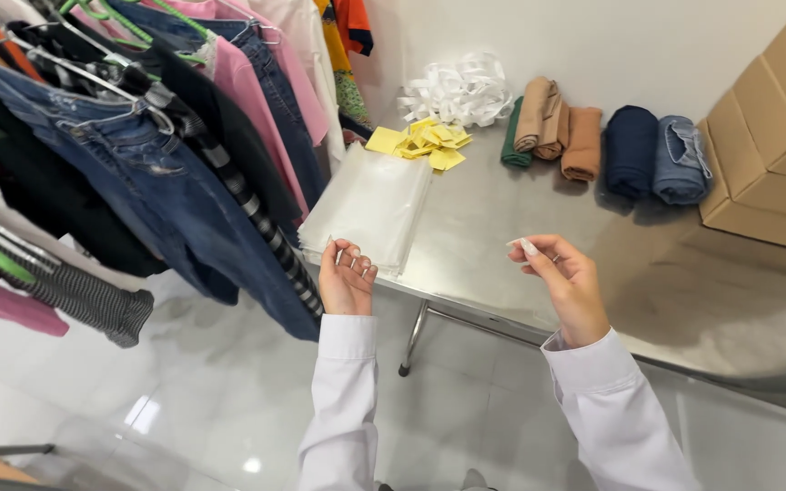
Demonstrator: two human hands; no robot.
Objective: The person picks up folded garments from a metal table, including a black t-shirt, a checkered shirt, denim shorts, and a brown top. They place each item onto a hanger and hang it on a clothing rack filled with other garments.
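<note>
My left hand (347, 280) is at the near corner of a stack of clear plastic bags (370, 202) on the steel table (502, 227). Its fingers are curled and the thumb pinches a lifted bag corner. My right hand (559, 275) hovers above the table's near edge, to the right of the stack. Its thumb and forefinger are pinched together, and I see nothing clearly between them. Both arms wear white sleeves.
Yellow paper slips (429, 141) and a heap of white ribbon (461, 89) lie behind the bags. Rolled garments in green, tan, brown (581, 144), navy and denim (681, 159) line the back. Cardboard boxes (775, 136) stand right. A rack of hanging clothes, with jeans (156, 191) among them, is at left.
</note>
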